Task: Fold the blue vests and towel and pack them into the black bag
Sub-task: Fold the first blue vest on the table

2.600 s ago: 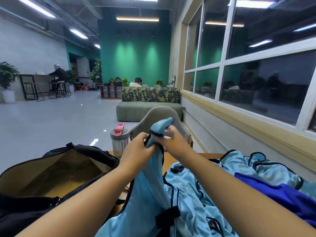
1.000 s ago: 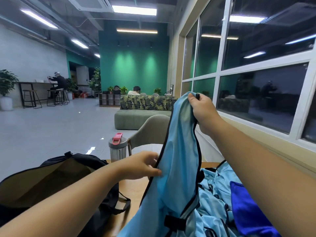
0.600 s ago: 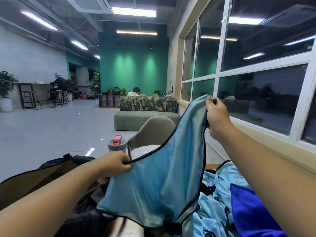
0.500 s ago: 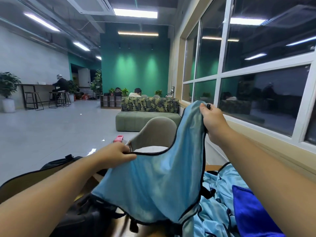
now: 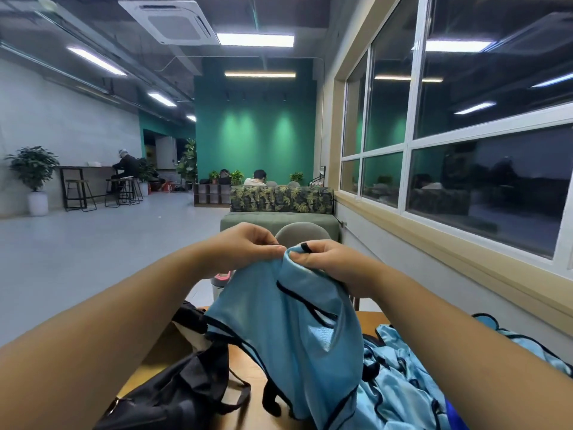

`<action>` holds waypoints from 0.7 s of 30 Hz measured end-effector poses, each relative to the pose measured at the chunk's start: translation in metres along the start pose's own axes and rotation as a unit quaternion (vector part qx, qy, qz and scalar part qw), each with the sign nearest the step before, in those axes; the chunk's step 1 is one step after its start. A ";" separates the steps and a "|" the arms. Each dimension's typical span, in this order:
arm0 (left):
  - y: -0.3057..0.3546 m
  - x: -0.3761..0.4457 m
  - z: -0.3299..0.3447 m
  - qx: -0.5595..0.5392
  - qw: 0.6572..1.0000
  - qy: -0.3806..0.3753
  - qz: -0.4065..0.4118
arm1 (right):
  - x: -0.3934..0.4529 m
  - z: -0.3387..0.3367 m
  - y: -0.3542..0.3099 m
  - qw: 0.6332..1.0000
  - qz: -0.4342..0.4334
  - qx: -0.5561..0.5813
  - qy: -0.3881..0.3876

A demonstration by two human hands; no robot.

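Head view showed an early stage: left hand (image 5: 245, 246) and right hand (image 5: 322, 259) pinched one blue vest (image 5: 288, 330) above the bench (image 5: 251, 373), other vests (image 5: 400, 389) heaped right, black bag (image 5: 173, 395) near left apparently unpacked

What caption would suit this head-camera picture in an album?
Both hands, left and right, pinch a blue vest together above the black bag.

head cam, wide-angle, facing fwd and slightly down, hands close
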State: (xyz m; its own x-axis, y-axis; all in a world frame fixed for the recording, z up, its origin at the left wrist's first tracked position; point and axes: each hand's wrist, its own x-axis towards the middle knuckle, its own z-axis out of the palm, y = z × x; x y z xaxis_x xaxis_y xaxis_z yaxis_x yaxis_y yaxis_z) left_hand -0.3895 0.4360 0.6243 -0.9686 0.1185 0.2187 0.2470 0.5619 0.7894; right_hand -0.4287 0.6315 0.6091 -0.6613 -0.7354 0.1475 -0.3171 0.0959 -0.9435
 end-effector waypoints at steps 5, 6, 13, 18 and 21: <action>0.004 0.000 -0.013 0.191 0.981 -0.022 -0.007 | 0.000 -0.001 0.002 0.995 0.008 -0.099 0.011; 0.005 0.000 -0.017 0.248 0.968 -0.025 -0.011 | 0.000 -0.003 0.002 0.992 0.015 -0.126 0.023; 0.006 -0.005 -0.039 0.396 0.917 -0.016 -0.037 | -0.004 -0.019 0.020 0.968 0.054 -0.230 0.083; 0.002 -0.006 -0.047 0.332 0.942 0.002 -0.043 | -0.005 -0.027 0.031 0.968 0.063 -0.216 0.114; 0.000 -0.006 -0.044 0.270 0.962 0.029 -0.032 | -0.005 -0.028 0.034 0.968 0.067 -0.215 0.113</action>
State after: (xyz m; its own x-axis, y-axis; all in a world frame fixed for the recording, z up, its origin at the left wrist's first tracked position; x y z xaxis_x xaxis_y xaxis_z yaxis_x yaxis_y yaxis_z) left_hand -0.3823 0.3992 0.6484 -0.9742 0.0312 0.2237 0.1194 0.9118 0.3930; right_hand -0.4550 0.6576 0.5851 -0.8320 -0.5368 0.1398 -0.4401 0.4853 -0.7555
